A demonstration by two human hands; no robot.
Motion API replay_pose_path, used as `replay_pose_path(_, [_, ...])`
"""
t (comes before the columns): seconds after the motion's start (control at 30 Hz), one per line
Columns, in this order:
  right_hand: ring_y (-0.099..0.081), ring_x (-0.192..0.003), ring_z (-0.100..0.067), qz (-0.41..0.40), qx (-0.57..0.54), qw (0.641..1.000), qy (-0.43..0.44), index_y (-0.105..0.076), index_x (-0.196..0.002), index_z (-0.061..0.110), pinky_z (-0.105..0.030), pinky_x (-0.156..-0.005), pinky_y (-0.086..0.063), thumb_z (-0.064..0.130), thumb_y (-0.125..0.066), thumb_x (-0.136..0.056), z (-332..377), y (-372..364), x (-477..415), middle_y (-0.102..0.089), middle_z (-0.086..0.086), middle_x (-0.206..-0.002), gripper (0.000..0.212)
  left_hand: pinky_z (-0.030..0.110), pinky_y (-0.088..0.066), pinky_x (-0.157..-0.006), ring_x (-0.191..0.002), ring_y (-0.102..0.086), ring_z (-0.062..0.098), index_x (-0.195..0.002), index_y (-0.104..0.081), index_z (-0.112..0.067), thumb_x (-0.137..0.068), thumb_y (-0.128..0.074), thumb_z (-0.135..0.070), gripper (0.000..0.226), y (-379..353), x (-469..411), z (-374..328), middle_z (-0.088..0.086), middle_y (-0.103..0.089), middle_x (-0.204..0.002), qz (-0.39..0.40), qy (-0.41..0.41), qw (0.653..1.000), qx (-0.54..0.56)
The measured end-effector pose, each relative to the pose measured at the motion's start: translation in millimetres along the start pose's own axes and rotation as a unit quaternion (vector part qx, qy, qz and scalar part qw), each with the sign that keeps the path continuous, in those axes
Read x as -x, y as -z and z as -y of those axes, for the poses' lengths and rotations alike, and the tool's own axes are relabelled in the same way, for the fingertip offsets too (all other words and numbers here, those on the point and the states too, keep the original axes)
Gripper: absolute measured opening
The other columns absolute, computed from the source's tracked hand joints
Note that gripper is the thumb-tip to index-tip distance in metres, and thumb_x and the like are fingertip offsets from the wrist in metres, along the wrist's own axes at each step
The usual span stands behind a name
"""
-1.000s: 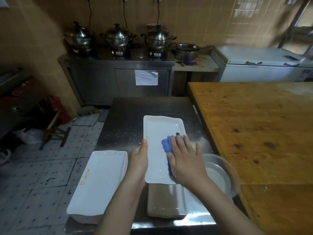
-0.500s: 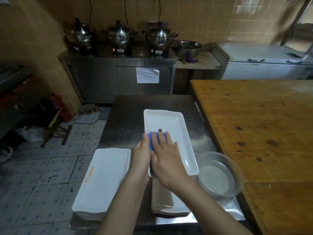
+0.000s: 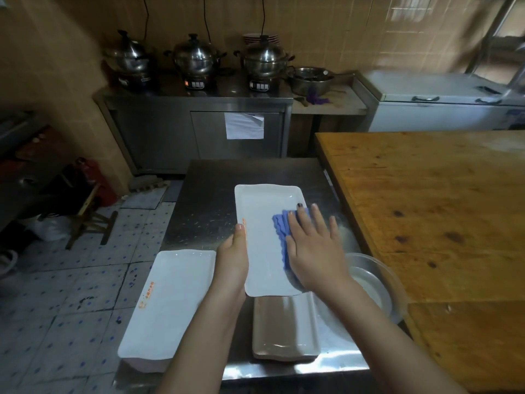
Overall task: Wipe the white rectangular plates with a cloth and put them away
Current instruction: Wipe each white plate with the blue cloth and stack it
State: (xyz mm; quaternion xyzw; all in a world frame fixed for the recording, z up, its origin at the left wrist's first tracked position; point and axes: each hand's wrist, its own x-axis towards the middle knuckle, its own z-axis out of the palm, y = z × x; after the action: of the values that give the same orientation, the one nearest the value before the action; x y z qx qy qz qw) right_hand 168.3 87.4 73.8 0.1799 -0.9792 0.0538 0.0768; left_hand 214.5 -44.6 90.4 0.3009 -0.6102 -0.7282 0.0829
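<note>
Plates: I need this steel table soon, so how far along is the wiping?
Midway, probably. The left pile looks finished. In hand: the left hand holds one plate while the right hand presses the blue cloth on it. Left: seemingly the near plates, then putting everything away.

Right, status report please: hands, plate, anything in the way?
Left hand grips plate by left edge. Right hand flat, pressing blue cloth on it. Glass bowl close by right wrist; nothing blocking.
</note>
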Motion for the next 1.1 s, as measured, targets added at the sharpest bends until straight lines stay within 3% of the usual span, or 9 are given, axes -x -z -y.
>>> replay_pose_path(0.13, [0.011,-0.146,-0.022,0.003,-0.039,0.999,-0.033,-0.004,-0.152,0.022,-0.04,-0.114,0.012,0.038,-0.015,-0.101,3.2,13.2,-28.8,0.002,0.001,-0.161,0.054,0.023,-0.052,-0.055,-0.069,-0.07,0.015,-0.082,-0.063,-0.027,-0.096,-0.04,-0.047,0.033,-2.1,3.4,-2.2,-0.006,-0.071,-0.079,0.019,-0.005,1.0,0.003])
replay_pose_path(0.27, [0.014,-0.146,-0.02,0.022,-0.088,0.996,0.019,0.001,-0.152,0.019,-0.042,-0.115,0.008,0.037,-0.019,-0.1,25.7,4.5,14.9,0.007,-0.002,-0.16,0.059,0.017,-0.048,-0.045,-0.056,-0.068,0.008,-0.077,-0.064,-0.022,-0.097,-0.041,-0.042,0.036,1.3,-5.1,-8.1,-0.01,-0.07,-0.063,0.01,-0.03,0.999,0.009])
replay_pose_path(0.33, [0.021,-0.144,-0.017,0.046,-0.125,0.99,0.039,0.003,-0.152,0.024,-0.038,-0.113,0.014,0.038,-0.018,-0.1,40.2,-0.8,29.8,0.012,0.001,-0.16,0.057,0.019,-0.049,-0.048,-0.063,-0.067,0.012,-0.077,-0.062,-0.025,-0.097,-0.038,-0.044,0.036,0.5,-7.8,-4.9,-0.007,-0.07,-0.071,0.005,-0.028,0.999,-0.023])
replay_pose_path(0.5, [0.015,-0.146,-0.02,0.04,-0.081,0.995,0.046,0.0,-0.152,0.027,-0.042,-0.114,0.013,0.039,-0.013,-0.102,30.5,8.1,-10.0,0.008,0.003,-0.16,0.053,0.039,-0.052,-0.081,-0.082,-0.067,0.026,-0.082,-0.065,-0.02,-0.097,-0.037,-0.044,0.04,-7.3,-1.6,3.8,0.004,-0.069,-0.085,0.005,-0.003,0.998,-0.07])
replay_pose_path(0.63, [0.01,-0.147,-0.022,0.047,-0.047,0.997,-0.027,0.002,-0.152,0.024,-0.043,-0.116,0.008,0.037,-0.012,-0.102,4.1,4.8,-9.7,0.004,0.001,-0.16,0.054,0.037,-0.055,-0.073,-0.074,-0.069,0.022,-0.077,-0.063,-0.023,-0.096,-0.04,-0.046,0.037,-5.6,-4.1,1.9,-0.001,-0.071,-0.08,0.005,0.01,0.999,-0.042])
replay_pose_path(0.73, [0.007,-0.147,-0.024,0.059,-0.061,0.996,0.002,0.002,-0.152,0.02,-0.043,-0.117,0.0,0.037,-0.015,-0.1,11.6,-6.0,18.9,0.005,-0.003,-0.16,0.057,0.026,-0.053,-0.06,-0.067,-0.068,0.018,-0.078,-0.063,-0.023,-0.096,-0.04,-0.045,0.037,-3.3,-8.9,4.6,-0.002,-0.07,-0.076,0.002,0.004,0.999,-0.032])
replay_pose_path(0.9, [0.014,-0.146,-0.02,0.077,-0.11,0.99,0.038,0.001,-0.152,0.025,-0.039,-0.116,0.007,0.036,-0.015,-0.102,21.8,-4.8,7.3,0.008,0.003,-0.16,0.054,0.029,-0.052,-0.066,-0.07,-0.067,0.018,-0.08,-0.066,-0.022,-0.097,-0.039,-0.043,0.038,-11.7,-4.6,14.3,-0.004,-0.07,-0.072,0.017,0.002,0.998,-0.053])
replay_pose_path(1.03, [0.007,-0.147,-0.021,0.049,-0.072,0.996,0.0,-0.002,-0.152,0.024,-0.04,-0.117,0.005,0.035,-0.016,-0.102,3.0,8.5,-7.3,0.003,0.001,-0.16,0.053,0.036,-0.054,-0.076,-0.078,-0.069,0.021,-0.075,-0.065,-0.023,-0.096,-0.042,-0.046,0.039,-11.2,-1.3,8.6,-0.003,-0.071,-0.079,0.018,0.005,0.999,-0.042])
replay_pose_path(1.1, [0.003,-0.147,-0.023,0.039,-0.054,0.998,-0.017,-0.002,-0.152,0.021,-0.04,-0.117,0.002,0.035,-0.016,-0.102,0.1,8.9,3.0,0.0,0.0,-0.16,0.054,0.033,-0.056,-0.069,-0.073,-0.069,0.019,-0.075,-0.063,-0.025,-0.095,-0.041,-0.047,0.037,-7.5,-4.4,5.9,-0.004,-0.07,-0.078,0.005,0.0,0.999,-0.032])
